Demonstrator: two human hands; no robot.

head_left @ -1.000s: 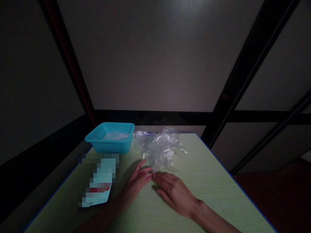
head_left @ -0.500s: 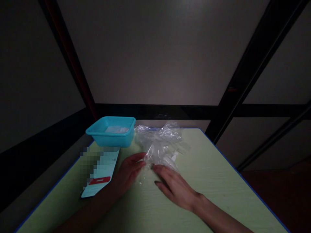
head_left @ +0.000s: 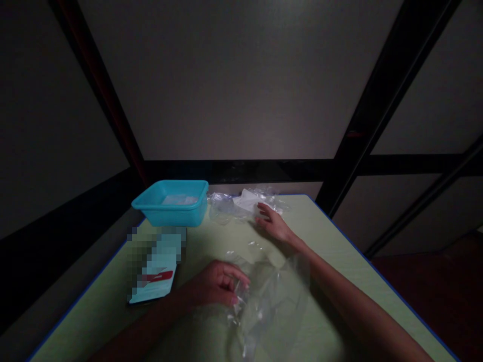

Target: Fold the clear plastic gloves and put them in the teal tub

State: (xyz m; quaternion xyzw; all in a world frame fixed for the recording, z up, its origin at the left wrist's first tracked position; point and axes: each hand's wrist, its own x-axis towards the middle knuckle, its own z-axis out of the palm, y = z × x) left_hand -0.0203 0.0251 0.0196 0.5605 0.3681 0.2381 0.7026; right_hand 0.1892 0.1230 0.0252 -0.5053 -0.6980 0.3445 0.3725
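My left hand (head_left: 222, 284) is closed on the edge of a clear plastic bag (head_left: 271, 306), which spreads out over the near part of the table, under my right forearm. Farther off, my right hand (head_left: 274, 224) is stretched out with its fingers apart. Its fingertips are at a white folded piece (head_left: 247, 201), paper or thin sheet, and I cannot tell whether they touch it. Around and beneath that white piece lie more crumpled clear plastic bags (head_left: 222, 208) at the table's far edge.
A light green table (head_left: 358, 281) with a blue edge stands before me. A turquoise plastic basin (head_left: 177, 217) with whitish contents (head_left: 180, 200) sits at its far left. In front of it lies a phone (head_left: 158, 266) with a lit, partly blurred screen. A panelled wall (head_left: 234, 100) rises behind.
My left hand has drawn one clear bag nearer, away from the pile. My right hand has moved forward to the far bags, and the white piece now shows more.
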